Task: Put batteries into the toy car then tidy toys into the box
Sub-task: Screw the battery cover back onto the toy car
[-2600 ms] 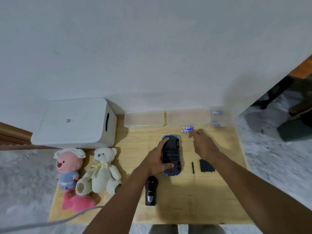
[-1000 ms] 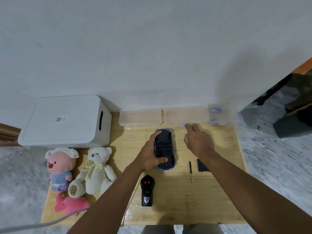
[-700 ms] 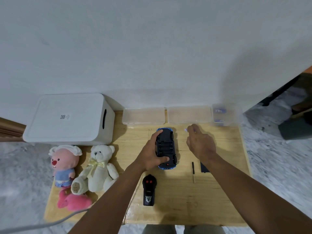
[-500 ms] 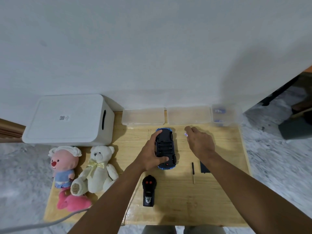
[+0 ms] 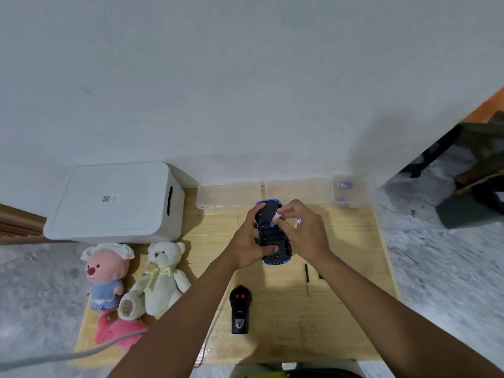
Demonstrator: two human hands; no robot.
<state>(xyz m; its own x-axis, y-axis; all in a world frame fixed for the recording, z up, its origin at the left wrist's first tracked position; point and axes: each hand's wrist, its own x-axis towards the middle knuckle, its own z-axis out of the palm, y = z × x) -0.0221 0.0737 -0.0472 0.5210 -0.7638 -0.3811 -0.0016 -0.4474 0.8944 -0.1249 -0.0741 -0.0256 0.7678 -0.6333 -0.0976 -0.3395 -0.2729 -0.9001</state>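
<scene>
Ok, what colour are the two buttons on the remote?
Red, against the black remote, clearest in the head view.

Soft even light, blurred warped edges

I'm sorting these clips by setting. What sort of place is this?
Probably a room in a home: a wooden table against a plain white wall, with a teddy bear and a pink plush toy on it by a white storage box.

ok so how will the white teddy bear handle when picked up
The white teddy bear looks plush and slumped, so it is probably soft, floppy-limbed and light. Its fuzzy fabric should grip easily, and lying flat on the table it is unlikely to roll.
</scene>
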